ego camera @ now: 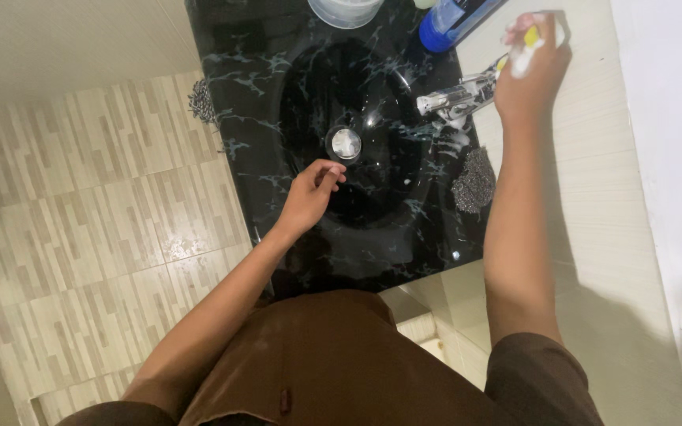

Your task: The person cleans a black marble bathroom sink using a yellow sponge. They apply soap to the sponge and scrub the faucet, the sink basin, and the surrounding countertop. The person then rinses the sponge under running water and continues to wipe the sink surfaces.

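A black marbled sink (238, 118) fills the middle of the head view, with a round metal drain (346, 143) at its bottom. My left hand (310, 194) hovers over the basin just below the drain, fingers loosely curled, holding nothing. My right hand (532, 67) is raised at the upper right beside the chrome tap (458, 99). It grips a small yellow and white soapy thing, likely a sponge (527, 49), pressed against the white tiled wall. Foam clings to the fingers and to the tap.
A grey steel-wool pad (474, 180) lies on the sink's right rim, another dark pad (201, 101) at its left edge. A blue bottle (453, 21) and a pale round container (345, 11) stand at the back. Striped floor tiles (96, 197) lie to the left.
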